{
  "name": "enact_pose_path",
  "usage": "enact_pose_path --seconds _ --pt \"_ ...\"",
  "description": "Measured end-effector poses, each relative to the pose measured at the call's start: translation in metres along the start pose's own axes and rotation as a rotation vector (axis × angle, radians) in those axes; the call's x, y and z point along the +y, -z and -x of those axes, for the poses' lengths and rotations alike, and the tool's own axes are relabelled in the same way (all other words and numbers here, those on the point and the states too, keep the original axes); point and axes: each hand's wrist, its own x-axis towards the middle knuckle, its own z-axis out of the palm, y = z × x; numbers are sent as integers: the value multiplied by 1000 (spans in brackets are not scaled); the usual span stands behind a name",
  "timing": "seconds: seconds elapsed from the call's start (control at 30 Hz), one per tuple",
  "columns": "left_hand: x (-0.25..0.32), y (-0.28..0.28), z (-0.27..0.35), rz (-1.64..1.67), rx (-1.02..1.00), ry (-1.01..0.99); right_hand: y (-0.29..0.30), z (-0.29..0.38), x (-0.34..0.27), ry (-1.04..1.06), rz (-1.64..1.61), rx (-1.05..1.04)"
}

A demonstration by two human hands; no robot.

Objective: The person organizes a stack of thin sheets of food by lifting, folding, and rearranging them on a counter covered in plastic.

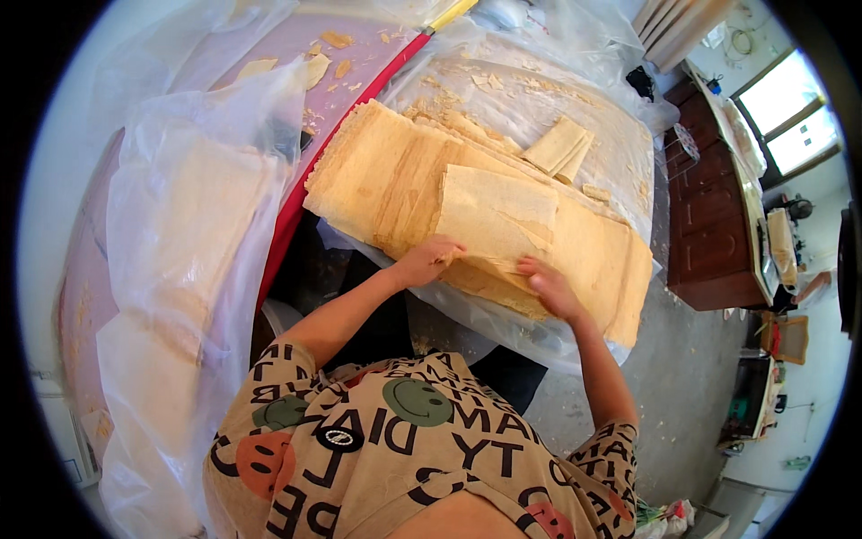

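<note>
A long stack of thin, yellowish, cloth-textured sheets [404, 175], probably dried tofu skin, lies across a plastic-covered table before me. On it rests a smaller, paler folded sheet [498, 202] with a torn flap at its right. My left hand [427, 259] pinches the near left edge of this folded sheet, fingers closed on it. At its near right edge is my right hand [549, 286], fingertips touching the sheet; whether they grip it is unclear. Behind the stack lie a small folded bundle [559, 148] and a short rolled piece [596, 193].
Plastic film [626, 141] with crumbs covers the table. At left, a red-edged surface [363, 87] holds scraps and more sheets under clear plastic [202, 222]. A dark wooden cabinet [707, 209] stands at right. Another person's arm [813, 288] shows at far right.
</note>
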Motion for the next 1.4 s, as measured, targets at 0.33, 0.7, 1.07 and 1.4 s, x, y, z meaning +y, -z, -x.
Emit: enact_pose_path --seconds 0.33,0.7,1.07,1.4 --pt "8 1 -33 -9 129 701 -10 -26 53 -349 -404 713" --pt "58 -26 -40 -728 251 -150 -23 -51 17 -472 403 688" --pt "17 -50 -36 -824 32 -87 -13 43 26 -203 731 574" --pt "18 -44 -37 -873 6 -78 -10 14 -10 20 847 562"
